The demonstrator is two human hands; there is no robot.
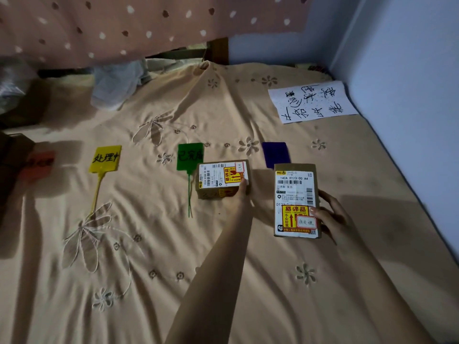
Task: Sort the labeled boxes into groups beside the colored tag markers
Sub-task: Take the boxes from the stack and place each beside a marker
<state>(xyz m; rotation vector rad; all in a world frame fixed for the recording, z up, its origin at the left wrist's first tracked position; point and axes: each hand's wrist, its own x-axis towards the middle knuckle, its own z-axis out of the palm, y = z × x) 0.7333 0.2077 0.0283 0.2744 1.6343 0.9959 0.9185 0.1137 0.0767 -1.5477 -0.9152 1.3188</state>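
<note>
Two labelled cardboard boxes lie on the bed. The smaller box [222, 178] sits just right of the green tag marker [190, 156], and my left hand [239, 192] grips its near right corner. The taller box [295, 201] lies just below the blue tag marker [275, 153]; my right hand [327, 214] holds its right edge, thumb on the label. A yellow tag marker [104, 158] lies further left, and a red tag marker [37, 163] sits in shadow at the far left.
A beige embroidered bedsheet [149, 244] covers the bed. A handwritten white paper [311, 101] lies at the back right by the blue wall [409, 95]. Crumpled plastic [114, 85] and a dotted pink cloth [124, 26] are at the back.
</note>
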